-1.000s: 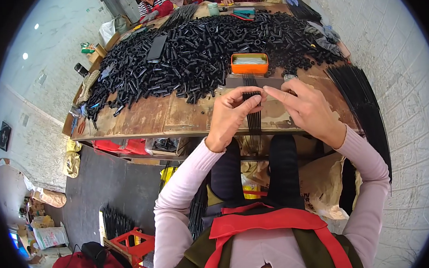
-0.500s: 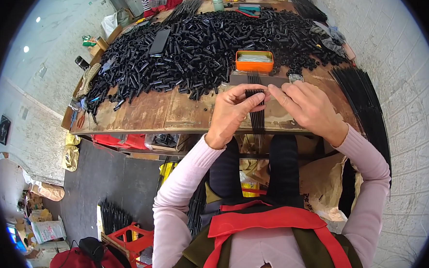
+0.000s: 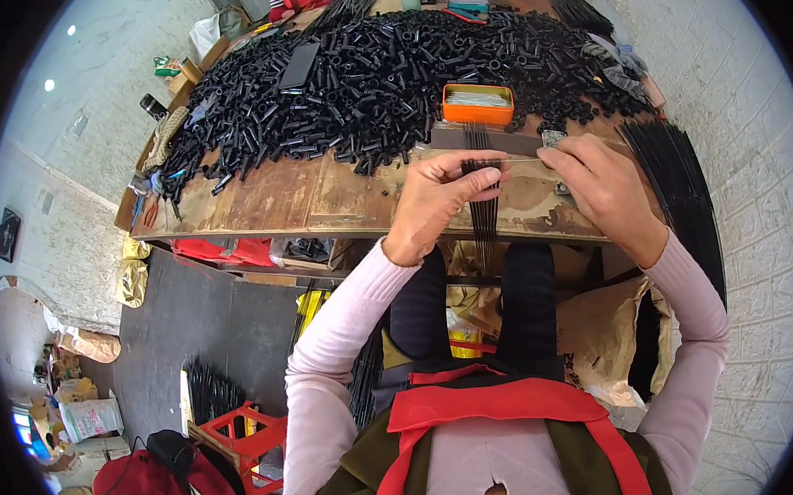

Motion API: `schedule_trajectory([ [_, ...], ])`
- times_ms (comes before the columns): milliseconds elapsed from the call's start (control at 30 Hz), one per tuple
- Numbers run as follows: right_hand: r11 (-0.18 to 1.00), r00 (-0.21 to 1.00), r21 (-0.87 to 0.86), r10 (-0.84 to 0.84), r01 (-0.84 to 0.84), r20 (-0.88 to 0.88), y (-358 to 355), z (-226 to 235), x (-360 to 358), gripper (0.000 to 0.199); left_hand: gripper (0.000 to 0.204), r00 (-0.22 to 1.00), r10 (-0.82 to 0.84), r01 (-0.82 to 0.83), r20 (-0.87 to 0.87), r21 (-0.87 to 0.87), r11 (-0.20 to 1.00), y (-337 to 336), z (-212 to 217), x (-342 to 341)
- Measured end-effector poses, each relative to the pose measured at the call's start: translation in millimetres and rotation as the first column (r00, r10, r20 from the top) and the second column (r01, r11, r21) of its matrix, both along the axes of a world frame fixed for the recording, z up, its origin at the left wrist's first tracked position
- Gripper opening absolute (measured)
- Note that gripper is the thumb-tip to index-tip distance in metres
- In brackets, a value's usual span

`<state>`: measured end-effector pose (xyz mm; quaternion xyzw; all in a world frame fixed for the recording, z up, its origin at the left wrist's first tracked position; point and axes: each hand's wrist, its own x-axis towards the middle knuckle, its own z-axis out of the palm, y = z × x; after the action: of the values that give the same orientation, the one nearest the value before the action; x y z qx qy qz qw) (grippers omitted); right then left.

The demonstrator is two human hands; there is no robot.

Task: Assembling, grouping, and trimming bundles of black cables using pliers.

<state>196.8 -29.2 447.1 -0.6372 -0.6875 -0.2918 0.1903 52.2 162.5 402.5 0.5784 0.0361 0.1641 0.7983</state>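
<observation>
Left hand closed in a pinch grip on a bundle of thin black rods hanging over the near edge of the wooden surface; right hand closed on a thin pale wire bridging to the left fingers; step judged: threading or binding the rods; next move needs steady alignment; orange tin and heap of black tubes lie beyond

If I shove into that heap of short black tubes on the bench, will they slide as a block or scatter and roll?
The short black tubes lie loose at all angles, so they would probably scatter rather than move together. They look round and small, so strays may roll on the wooden bench, where several already lie apart from the heap. They seem light and stiff.
</observation>
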Motion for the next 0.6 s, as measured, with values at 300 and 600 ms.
schedule_trajectory([
  [300,1.000,0.999,0.021,0.009,-0.010,0.038,-2.3,10.7,-5.8,0.035,0.030,0.999,-0.046,0.046,-0.006,-0.003,0.999,0.0,2.5,-3.6],
  [600,0.988,0.981,-0.028,0.149,-0.154,-0.124,7.8,9.8,-7.6,0.029,0.031,0.993,-0.114,0.115,-0.024,0.039,0.993,-3.3,6.6,-2.6],
])
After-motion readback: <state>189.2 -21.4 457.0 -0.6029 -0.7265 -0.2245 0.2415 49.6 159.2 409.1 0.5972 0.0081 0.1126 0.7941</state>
